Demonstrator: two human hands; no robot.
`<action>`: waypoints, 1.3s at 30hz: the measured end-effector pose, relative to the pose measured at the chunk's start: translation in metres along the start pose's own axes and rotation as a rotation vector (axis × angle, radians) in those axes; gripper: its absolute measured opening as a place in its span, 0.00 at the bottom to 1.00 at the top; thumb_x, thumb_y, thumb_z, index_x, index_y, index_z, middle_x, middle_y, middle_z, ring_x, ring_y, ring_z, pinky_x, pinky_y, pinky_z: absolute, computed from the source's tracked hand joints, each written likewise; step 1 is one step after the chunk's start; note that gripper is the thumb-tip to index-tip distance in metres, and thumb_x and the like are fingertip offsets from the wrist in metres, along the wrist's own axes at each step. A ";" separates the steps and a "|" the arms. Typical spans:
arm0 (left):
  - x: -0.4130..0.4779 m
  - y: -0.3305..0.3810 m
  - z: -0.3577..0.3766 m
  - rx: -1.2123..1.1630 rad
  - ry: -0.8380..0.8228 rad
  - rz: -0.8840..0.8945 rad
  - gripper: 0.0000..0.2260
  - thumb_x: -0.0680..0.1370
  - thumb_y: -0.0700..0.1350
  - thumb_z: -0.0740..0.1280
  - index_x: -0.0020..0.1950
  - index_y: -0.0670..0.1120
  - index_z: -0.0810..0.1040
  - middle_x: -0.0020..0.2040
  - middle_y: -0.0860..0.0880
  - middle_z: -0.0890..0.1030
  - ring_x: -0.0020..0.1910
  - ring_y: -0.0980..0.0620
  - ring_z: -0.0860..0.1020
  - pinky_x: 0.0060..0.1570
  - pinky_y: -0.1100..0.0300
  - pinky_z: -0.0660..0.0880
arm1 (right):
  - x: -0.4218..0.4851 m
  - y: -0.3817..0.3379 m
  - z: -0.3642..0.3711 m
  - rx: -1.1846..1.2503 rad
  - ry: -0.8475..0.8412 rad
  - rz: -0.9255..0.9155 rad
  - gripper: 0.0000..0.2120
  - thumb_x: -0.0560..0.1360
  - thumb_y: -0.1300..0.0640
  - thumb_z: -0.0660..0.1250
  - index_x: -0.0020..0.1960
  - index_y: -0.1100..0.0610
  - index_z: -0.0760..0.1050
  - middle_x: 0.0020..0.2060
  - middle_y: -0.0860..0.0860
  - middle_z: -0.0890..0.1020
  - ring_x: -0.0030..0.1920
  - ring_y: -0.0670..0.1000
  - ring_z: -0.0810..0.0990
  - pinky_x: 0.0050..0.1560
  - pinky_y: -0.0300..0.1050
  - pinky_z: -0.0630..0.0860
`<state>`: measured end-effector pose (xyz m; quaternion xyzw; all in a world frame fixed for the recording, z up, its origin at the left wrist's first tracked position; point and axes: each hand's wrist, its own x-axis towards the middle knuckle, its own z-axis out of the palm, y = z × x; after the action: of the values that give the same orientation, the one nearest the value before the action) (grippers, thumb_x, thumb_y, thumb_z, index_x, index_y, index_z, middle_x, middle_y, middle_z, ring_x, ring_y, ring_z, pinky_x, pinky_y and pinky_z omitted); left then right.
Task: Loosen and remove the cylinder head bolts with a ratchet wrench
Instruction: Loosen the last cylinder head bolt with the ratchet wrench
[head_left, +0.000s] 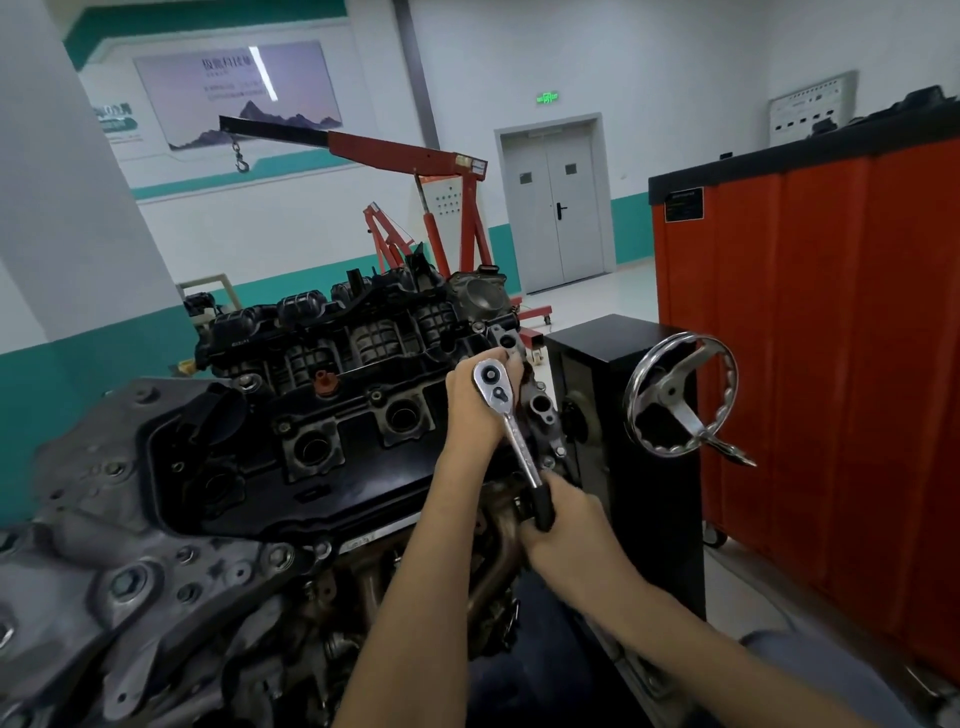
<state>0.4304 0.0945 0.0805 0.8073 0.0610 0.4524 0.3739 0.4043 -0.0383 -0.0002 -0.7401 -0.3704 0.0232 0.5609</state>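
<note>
A chrome ratchet wrench (511, 426) with a black grip stands over the right end of the engine's black cylinder head cover (332, 467). My left hand (475, 400) wraps around and under the ratchet's round head, steadying it; the socket and bolt beneath are hidden by the fingers. My right hand (563, 525) is closed on the black grip at the wrench's lower end, near the engine's right side. Several bolts (283, 427) show along the cover's edges.
The engine sits on a stand with a chrome handwheel (680, 395) on a black column to the right. An orange tool cabinet (810, 338) stands further right. A red engine crane (431, 208) is behind, and a grey timing cover (104, 545) at the left.
</note>
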 end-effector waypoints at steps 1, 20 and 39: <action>0.000 -0.003 -0.005 0.037 -0.031 -0.002 0.24 0.77 0.37 0.68 0.28 0.49 0.57 0.23 0.54 0.60 0.24 0.58 0.60 0.28 0.65 0.57 | 0.006 0.003 -0.012 -0.075 -0.024 -0.018 0.05 0.71 0.64 0.64 0.40 0.55 0.72 0.29 0.50 0.75 0.28 0.45 0.74 0.29 0.42 0.72; -0.009 0.004 0.009 -0.155 -0.028 0.014 0.28 0.77 0.33 0.64 0.23 0.57 0.65 0.23 0.56 0.63 0.27 0.60 0.59 0.32 0.63 0.57 | -0.002 0.007 0.010 0.117 0.056 0.073 0.09 0.70 0.66 0.64 0.38 0.53 0.73 0.28 0.49 0.76 0.27 0.43 0.73 0.27 0.38 0.69; -0.008 0.003 0.002 -0.180 0.043 -0.098 0.22 0.81 0.40 0.64 0.29 0.48 0.59 0.24 0.56 0.62 0.27 0.58 0.60 0.32 0.63 0.60 | 0.048 0.006 -0.087 -0.639 -0.097 -0.189 0.08 0.74 0.60 0.65 0.42 0.51 0.66 0.32 0.48 0.73 0.30 0.45 0.73 0.28 0.34 0.65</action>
<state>0.4269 0.0879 0.0762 0.7565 0.0676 0.4546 0.4653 0.4815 -0.0820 0.0454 -0.8389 -0.4522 -0.1109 0.2820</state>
